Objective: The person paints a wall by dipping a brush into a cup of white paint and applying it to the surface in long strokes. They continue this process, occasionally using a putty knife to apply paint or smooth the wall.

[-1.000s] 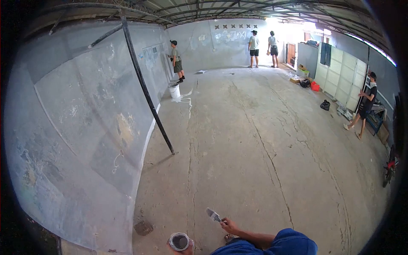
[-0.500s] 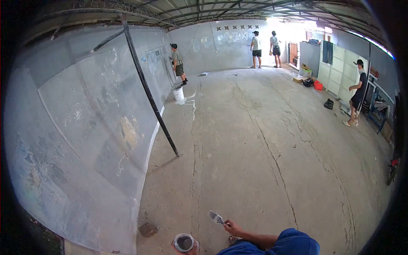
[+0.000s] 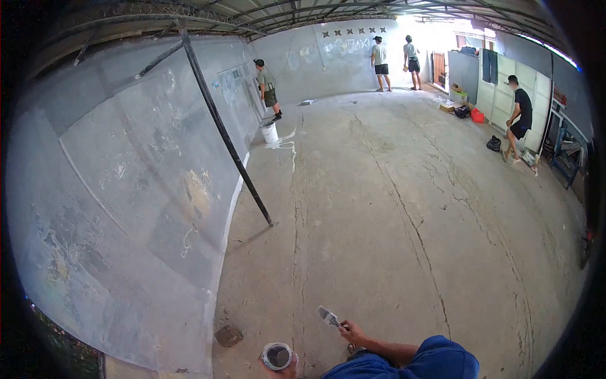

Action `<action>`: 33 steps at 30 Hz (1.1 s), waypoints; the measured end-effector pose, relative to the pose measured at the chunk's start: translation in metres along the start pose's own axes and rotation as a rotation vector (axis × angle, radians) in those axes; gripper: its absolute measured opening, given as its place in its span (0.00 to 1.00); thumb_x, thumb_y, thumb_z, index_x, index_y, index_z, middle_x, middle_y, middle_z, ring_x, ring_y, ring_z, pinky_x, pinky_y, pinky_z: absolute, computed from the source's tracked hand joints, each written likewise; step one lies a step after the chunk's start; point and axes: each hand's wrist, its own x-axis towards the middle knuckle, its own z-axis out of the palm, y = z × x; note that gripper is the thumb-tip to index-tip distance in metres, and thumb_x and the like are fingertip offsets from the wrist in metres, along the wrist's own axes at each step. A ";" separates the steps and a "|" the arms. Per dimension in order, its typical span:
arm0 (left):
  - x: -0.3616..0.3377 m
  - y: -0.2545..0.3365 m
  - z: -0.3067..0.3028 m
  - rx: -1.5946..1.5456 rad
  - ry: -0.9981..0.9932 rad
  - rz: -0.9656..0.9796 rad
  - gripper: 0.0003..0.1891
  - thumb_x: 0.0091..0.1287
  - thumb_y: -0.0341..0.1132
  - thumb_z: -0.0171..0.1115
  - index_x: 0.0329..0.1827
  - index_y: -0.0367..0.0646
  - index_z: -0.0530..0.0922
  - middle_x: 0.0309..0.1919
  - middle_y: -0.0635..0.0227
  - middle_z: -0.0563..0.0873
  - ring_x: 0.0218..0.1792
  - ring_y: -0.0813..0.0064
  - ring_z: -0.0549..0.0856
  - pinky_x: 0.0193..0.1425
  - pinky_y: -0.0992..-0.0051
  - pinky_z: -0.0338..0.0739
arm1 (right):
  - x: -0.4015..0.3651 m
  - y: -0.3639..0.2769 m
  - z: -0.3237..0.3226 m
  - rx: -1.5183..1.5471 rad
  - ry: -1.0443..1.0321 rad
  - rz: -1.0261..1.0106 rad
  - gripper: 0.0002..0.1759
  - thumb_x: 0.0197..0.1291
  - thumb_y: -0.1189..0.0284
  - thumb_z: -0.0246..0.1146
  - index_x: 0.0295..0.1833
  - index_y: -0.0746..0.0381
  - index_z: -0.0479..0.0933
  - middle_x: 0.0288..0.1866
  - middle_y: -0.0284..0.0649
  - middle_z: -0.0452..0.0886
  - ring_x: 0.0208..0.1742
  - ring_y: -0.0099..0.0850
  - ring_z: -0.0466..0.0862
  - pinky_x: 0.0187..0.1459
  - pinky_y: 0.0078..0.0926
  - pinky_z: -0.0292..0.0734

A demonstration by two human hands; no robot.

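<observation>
My right hand (image 3: 351, 331) grips the handle of a paintbrush (image 3: 328, 316), whose pale, paint-covered bristles point up and left over the floor. At the bottom, my left hand (image 3: 291, 370) is wrapped round a small round pot (image 3: 278, 357) with grey contents and a paint-smeared rim. Brush and pot are apart. A brown block (image 3: 228, 336) lies on the floor left of the pot.
The grey wall (image 3: 139, 208) runs along the left. A black slanted post (image 3: 221, 129) meets the concrete floor. Beyond it stands a white bucket (image 3: 269, 132) beside spilled paint. One person (image 3: 266, 88) is at the left wall, two at the back, one (image 3: 521, 110) near white panels.
The view has shifted slightly, with brush and pot still held. The person at the right has moved toward the white panels and now leans forward.
</observation>
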 end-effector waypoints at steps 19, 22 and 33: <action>-0.019 0.027 0.008 -0.019 0.130 -0.076 0.28 0.61 0.36 0.86 0.60 0.48 0.79 0.45 0.69 0.86 0.49 0.71 0.84 0.55 0.67 0.83 | 0.012 0.016 -0.008 0.101 -0.062 0.039 0.19 0.82 0.61 0.64 0.65 0.64 0.74 0.38 0.39 0.85 0.38 0.24 0.81 0.40 0.27 0.78; -0.016 0.028 0.004 -0.024 0.136 -0.067 0.29 0.60 0.35 0.86 0.61 0.48 0.78 0.46 0.68 0.86 0.49 0.71 0.84 0.56 0.67 0.83 | 0.004 -0.001 -0.013 0.020 -0.051 0.098 0.20 0.82 0.61 0.63 0.66 0.64 0.73 0.39 0.39 0.85 0.39 0.25 0.82 0.41 0.28 0.79; -0.002 0.026 0.002 -0.084 0.096 -0.026 0.36 0.55 0.34 0.87 0.64 0.44 0.73 0.49 0.64 0.85 0.50 0.69 0.86 0.58 0.65 0.83 | 0.015 0.031 -0.007 0.022 0.006 0.039 0.27 0.80 0.55 0.62 0.70 0.64 0.74 0.46 0.48 0.90 0.44 0.34 0.87 0.46 0.36 0.83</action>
